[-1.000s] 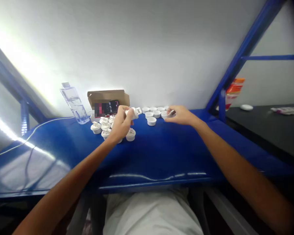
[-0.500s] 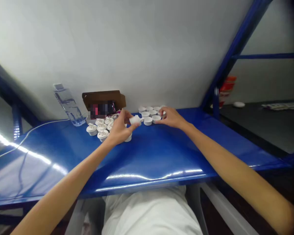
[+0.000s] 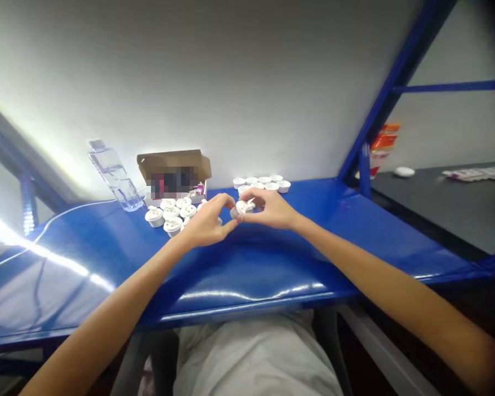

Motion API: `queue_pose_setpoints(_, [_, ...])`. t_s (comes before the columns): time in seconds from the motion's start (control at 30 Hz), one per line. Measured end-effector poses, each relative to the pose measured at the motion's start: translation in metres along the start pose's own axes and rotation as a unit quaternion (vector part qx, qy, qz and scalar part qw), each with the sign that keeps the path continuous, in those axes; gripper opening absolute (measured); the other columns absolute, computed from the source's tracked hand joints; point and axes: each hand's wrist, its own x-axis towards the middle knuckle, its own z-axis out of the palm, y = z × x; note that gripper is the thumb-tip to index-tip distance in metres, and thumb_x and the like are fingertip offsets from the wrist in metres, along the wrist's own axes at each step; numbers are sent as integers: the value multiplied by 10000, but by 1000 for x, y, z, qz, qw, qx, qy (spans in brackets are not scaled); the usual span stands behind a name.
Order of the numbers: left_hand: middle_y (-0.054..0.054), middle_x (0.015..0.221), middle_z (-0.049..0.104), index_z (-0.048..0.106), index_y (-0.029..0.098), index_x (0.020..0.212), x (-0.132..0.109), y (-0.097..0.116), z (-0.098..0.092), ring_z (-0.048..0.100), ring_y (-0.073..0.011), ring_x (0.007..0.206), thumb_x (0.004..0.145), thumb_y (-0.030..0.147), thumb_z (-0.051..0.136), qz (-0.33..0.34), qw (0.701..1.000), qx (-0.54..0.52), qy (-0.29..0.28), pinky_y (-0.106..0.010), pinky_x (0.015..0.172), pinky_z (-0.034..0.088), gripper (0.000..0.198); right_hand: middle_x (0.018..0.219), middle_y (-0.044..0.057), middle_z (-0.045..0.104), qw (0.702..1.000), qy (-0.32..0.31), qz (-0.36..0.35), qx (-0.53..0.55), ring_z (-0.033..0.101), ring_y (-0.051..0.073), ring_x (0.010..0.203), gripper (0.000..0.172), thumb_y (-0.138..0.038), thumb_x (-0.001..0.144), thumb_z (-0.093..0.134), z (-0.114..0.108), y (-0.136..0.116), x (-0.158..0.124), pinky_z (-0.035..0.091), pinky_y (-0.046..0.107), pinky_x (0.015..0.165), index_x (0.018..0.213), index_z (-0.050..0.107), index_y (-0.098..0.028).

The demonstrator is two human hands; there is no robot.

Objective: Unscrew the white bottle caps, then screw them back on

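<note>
The glossy blue tabletop (image 3: pixel 272 264) runs wide, with its near edge bare and its front half open on both sides of the arms. A slanted blue steel post (image 3: pixel 396 82) rises at its right end. Against the back wall stand an open brown cardboard box (image 3: pixel 173 162) and, left of it, a clear plastic water bottle (image 3: pixel 114 175). A cluster of white fitted plastic caps (image 3: pixel 171 213) sits before the box. A row of empty white plastic cups (image 3: pixel 266 181) lies near the back edge. The left hand (image 3: pixel 208 223) and right hand (image 3: pixel 270 209) meet between the two groups, the fingertips of both pinching one small white round plastic piece (image 3: pixel 242 208).
</note>
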Motion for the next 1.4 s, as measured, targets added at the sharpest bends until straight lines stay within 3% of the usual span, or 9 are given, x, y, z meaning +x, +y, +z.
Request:
queue_pose_setpoints(0.17, [-74,962,685,627,205,971,0,-11,-5,656,-247,914,853,259,576,25,988,134,-78,-369,838,483,139,967,34,715,996,-45,-18,-75,630,170,778,399,-430,765,802,3,13,-1,507,311,717,1069,709,-188])
queue_pose_setpoints(0.3, [-89,903,676,652,208,907,0,-19,-4,652,-260,890,850,212,518,2,972,213,-104,-363,780,471,145,1061,51,714,995,-99,-11,-25,673,190,843,493,-373,760,814,23,24,-5,548,329,753,1193,647,-207])
queue_pose_setpoints(0.53, [-113,913,677,642,197,874,-2,-29,-7,648,-280,883,785,119,493,-47,957,267,-107,-379,762,465,190,966,30,714,993,-67,44,90,708,186,822,431,-370,760,823,39,31,-10,584,349,774,1080,579,-217])
queue_pose_setpoints(0.73, [-117,993,680,643,193,956,-2,-35,-8,646,-267,875,806,81,467,-51,952,288,-91,-382,769,472,257,858,12,684,999,-43,9,18,655,183,776,292,-378,775,799,38,27,-10,545,332,741,886,592,-205])
queue_pose_setpoints(0.87, [-116,1056,675,609,186,1093,0,-19,-4,639,-251,976,945,144,398,-9,972,236,9,-383,867,480,260,877,25,684,998,-63,-27,0,647,178,784,145,-323,864,694,39,28,-9,535,320,756,905,649,-192])
queue_pose_setpoints(0.97, [-116,1059,678,597,187,1085,-3,3,8,628,-242,1005,997,241,418,63,981,173,61,-392,917,476,207,1008,62,704,993,-91,-79,-14,664,203,885,205,-271,887,643,40,31,-7,538,344,821,1069,674,-181])
queue_pose_setpoints(1.13, [-105,1024,686,615,207,970,-11,25,34,637,-234,978,989,286,463,136,986,90,-21,-398,904,494,172,1187,102,706,977,-138,-161,-32,647,244,1095,314,-141,846,600,35,35,-1,505,402,976,1146,681,-178])
queue_pose_setpoints(1.27, [-103,1073,664,602,211,1004,-12,16,45,635,-232,1001,986,310,469,82,992,34,-84,-391,910,517,167,1082,99,734,978,-118,-143,-92,663,223,986,284,-106,848,573,21,43,4,516,372,898,1078,728,-164])
queue_pose_setpoints(1.4, [-105,1126,642,589,204,1081,-11,-3,47,626,-248,1038,973,345,504,9,995,42,-85,-431,975,504,197,895,48,748,987,-48,-91,-127,653,176,797,258,-85,855,536,10,51,5,497,310,772,944,761,-175])
